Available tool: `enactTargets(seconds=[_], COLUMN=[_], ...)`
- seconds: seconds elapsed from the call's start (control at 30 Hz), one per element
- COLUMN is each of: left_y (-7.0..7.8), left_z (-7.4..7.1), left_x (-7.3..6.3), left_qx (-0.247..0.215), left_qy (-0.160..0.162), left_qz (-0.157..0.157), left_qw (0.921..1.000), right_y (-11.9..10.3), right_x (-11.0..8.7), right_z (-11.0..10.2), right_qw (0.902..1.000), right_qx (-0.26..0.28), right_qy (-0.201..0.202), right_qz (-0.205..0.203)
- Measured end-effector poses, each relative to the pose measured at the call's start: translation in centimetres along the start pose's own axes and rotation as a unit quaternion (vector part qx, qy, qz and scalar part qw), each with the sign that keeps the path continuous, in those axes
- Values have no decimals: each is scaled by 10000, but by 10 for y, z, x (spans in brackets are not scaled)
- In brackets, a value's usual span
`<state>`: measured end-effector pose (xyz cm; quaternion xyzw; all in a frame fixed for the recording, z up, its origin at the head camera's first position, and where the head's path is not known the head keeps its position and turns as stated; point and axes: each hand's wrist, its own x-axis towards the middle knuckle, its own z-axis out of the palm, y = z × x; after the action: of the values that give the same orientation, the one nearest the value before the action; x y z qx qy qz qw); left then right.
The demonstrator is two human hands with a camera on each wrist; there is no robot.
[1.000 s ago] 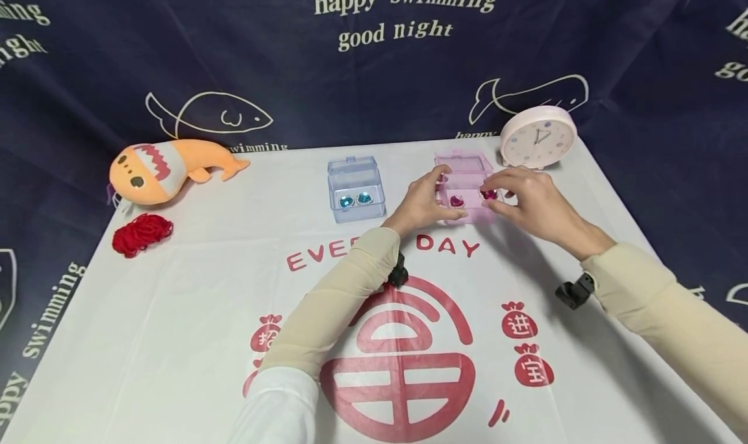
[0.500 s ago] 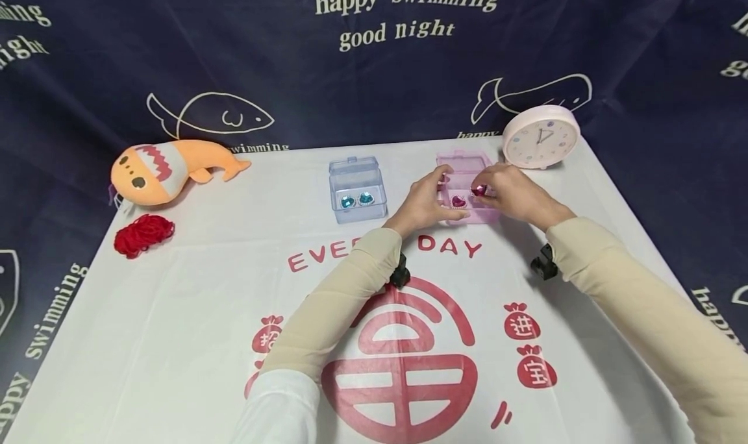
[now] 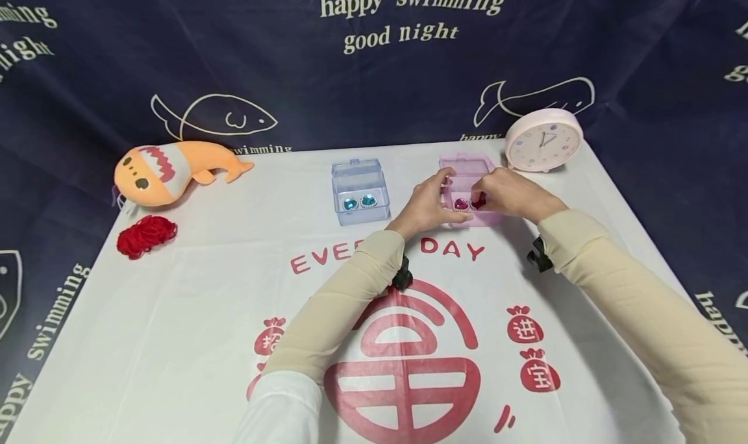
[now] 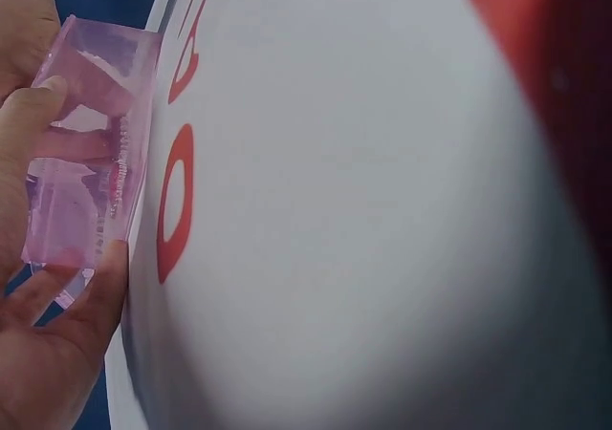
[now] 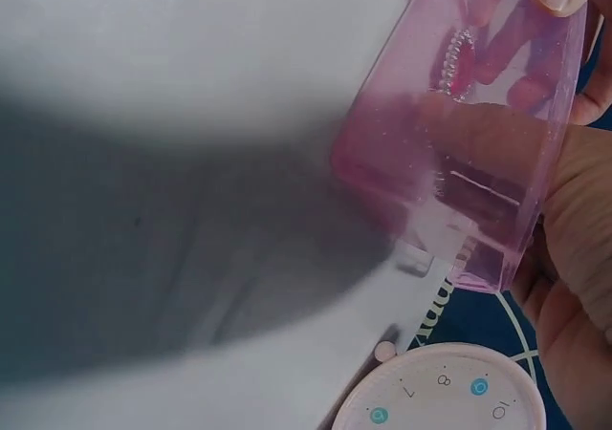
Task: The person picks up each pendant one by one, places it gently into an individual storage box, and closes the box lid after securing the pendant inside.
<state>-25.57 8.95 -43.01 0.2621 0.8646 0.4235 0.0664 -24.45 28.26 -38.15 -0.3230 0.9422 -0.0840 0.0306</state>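
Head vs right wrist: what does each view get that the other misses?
Head only: the blue box with two blue gems, the orange plush toy, the red yarn, plus the hands of the clock.

Right wrist only: fingers of the right hand seen through the clear side wall of the pink box; also the clock's 7, 8 and 10, big enough to read.

Both: pink box, clock, right hand, part of the left hand.

The right hand (image 3: 515, 194) partly hides one gem (image 3: 480, 204); the right-wrist view crops the clock (image 5: 445, 399) near the counter's (image 3: 175, 314) far-right corner.
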Motion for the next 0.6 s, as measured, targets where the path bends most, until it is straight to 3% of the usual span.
enactTargets(seconds=[0.4,0.5,0.6], left_y=[1,0,0], left_z=[1,2,2], left_x=[-3,-3,-2], left_qx=[-9,-2,-4], left_qy=[42,81,129], left_qz=[-44,-22,46], left_qw=[10000,10000,9999], right_y=[-4,-5,-3], right_x=[1,-2,-4], right_z=[-6,-15,-26], right_qw=[9998,9982,9866], right_qx=[2,172,539], right_qy=[-123,360,1166], right_qz=[166,442,1006])
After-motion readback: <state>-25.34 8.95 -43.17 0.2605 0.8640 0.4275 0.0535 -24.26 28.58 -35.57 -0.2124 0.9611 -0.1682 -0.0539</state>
